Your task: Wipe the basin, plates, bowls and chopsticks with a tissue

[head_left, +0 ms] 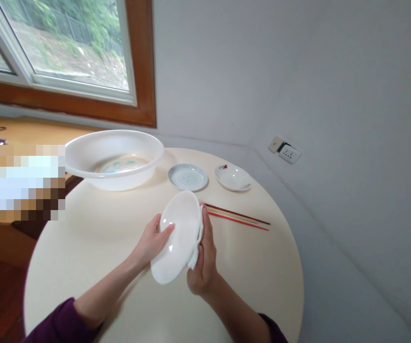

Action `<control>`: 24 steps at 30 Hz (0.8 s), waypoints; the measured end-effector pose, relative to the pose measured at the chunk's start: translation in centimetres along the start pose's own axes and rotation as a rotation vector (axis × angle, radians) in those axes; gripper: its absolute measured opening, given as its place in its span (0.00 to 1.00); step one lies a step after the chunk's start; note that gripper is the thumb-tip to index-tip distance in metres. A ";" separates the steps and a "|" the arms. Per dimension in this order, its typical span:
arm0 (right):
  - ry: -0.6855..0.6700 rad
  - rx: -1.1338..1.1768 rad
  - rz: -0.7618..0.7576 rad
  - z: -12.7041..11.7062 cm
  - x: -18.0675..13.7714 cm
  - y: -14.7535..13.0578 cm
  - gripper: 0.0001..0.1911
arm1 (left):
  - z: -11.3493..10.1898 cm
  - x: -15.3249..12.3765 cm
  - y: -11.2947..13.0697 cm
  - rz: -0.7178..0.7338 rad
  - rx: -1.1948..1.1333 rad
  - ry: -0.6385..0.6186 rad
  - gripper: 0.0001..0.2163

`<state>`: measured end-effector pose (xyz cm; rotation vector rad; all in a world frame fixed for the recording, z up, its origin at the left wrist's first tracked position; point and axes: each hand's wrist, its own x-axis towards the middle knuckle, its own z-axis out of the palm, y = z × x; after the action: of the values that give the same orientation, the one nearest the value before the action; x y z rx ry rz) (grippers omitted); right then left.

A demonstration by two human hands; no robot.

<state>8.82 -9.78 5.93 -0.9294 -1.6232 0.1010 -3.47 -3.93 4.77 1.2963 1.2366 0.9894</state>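
The glossy white plate (182, 238) is held above the round tabletop (84, 267), between the person's two hands; it is tilted, its long axis as seen running from far right to near left; the left hand (154, 240) pinches its left edge, thumb across the near face; the right hand (205, 252) lies along its right side, fingers extended, pressing a white cloth (193, 259) against it; both hands are equally close.

Beyond and left of this plate stands a translucent plastic basin (115, 181), bluish patterning on its floor; just beyond it lies a blue-grey plate (187, 177); beyond and right, a white dish with a red motif (233, 178); to its right, past the right hand, chopsticks, one dark brown (239, 215), one red (239, 222).
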 end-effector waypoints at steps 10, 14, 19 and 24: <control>-0.005 0.023 0.014 0.0 0.0 -0.1 0.27 | -0.1 0.0 0.1 0.015 0.050 -0.010 0.18; -0.006 0.043 0.013 0.0 0.1 -0.2 0.28 | -0.1 0.1 0.0 0.031 0.079 -0.017 0.18; -0.007 0.059 0.020 0.0 0.1 -0.3 0.27 | -0.1 0.2 -0.1 0.042 0.078 -0.016 0.18; -0.002 0.094 0.065 0.0 0.0 -0.3 0.27 | -0.2 0.2 0.1 0.047 0.119 -0.011 0.18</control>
<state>8.66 -9.95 6.08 -0.9095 -1.5769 0.2215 -3.60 -3.73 4.90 1.4272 1.2779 0.9524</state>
